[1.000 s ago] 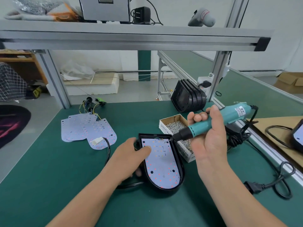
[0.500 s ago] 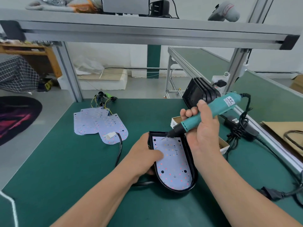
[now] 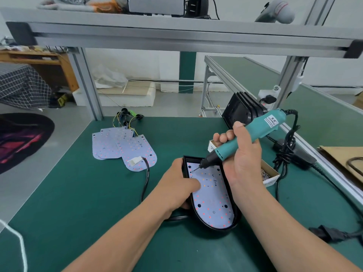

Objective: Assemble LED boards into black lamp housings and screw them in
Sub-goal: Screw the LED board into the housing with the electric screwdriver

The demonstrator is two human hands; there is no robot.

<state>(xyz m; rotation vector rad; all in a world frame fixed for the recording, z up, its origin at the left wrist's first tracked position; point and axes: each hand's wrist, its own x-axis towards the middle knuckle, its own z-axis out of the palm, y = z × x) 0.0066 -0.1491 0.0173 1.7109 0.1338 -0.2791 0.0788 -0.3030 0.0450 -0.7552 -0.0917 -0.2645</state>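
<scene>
Screwdriver slants down-left from the right hand, fingers wrapped round it, tip on the far-left corner of the LED board; left hand grips the left wall of its black housing on the table.

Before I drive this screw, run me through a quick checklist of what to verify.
1. Seating: the board lies flat inside the housing: ok.
2. Steadying: the left hand grips the housing's left edge: ok.
3. Grip: the right hand is wrapped round the screwdriver: ok.
4. Aim: the bit points at the board's top left corner: ok.
5. A screw on the bit: cannot tell, too small.
6. Angle: the screwdriver is upright: not ok, it leans to the right.
</scene>
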